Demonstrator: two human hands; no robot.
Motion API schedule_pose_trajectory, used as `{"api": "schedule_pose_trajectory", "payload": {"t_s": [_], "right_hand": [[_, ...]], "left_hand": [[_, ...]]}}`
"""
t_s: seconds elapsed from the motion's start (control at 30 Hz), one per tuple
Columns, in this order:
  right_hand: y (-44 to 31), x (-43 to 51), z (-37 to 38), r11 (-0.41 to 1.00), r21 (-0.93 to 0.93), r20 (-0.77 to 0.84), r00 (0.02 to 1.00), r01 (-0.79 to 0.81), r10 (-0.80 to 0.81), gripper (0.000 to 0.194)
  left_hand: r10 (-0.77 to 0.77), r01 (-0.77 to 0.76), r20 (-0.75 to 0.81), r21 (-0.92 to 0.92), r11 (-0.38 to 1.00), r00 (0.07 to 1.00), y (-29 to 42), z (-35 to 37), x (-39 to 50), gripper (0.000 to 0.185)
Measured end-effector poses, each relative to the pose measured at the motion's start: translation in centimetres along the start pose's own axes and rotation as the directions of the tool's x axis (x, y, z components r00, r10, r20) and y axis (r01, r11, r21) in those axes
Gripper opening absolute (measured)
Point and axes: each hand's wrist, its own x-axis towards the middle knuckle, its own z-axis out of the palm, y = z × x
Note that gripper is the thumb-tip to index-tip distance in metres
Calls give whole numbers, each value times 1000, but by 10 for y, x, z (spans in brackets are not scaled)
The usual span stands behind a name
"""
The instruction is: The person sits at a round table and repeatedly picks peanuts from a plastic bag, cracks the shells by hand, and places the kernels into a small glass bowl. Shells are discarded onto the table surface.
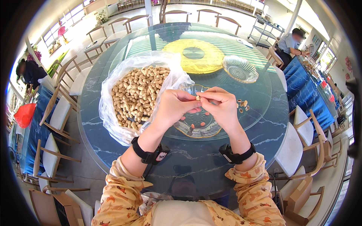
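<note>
Between the fingertips of my left hand (176, 106) and my right hand (220, 104) is a small peanut (198, 97), pinched from both sides. Below them lies a clear glass plate (202, 132) with a gold scalloped rim, partly hidden by my hands. Several pinkish shelled peanut kernels (202, 124) are scattered on that plate. To the left, whole unshelled peanuts (138, 93) fill an open clear plastic bag (109, 121). Broken peanut shells (242, 103) rest on the glass right of my right hand.
A second glass dish (240, 69) stands at the back right, beside a yellow round disc (175, 46). Wooden chairs (58, 115) surround the round marble-patterned table (183, 152). One person (291, 45) sits at a blue-draped table on the right; another person (31, 73) bends over at left.
</note>
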Motion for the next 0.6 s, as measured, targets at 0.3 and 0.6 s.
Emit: {"api": "schedule_pose_trajectory", "payload": {"t_s": [0.3,0.6], "right_hand": [[-3,-2,4,980,-168,8,994,108,-108,12],[-8,0,-7,993,-49,99,989,-104,108,13]], "left_hand": [[-5,5,10,21,1000,1000,-8,0,3,18],[-28,27,42,17,999,999,-7,2,2,19]]}}
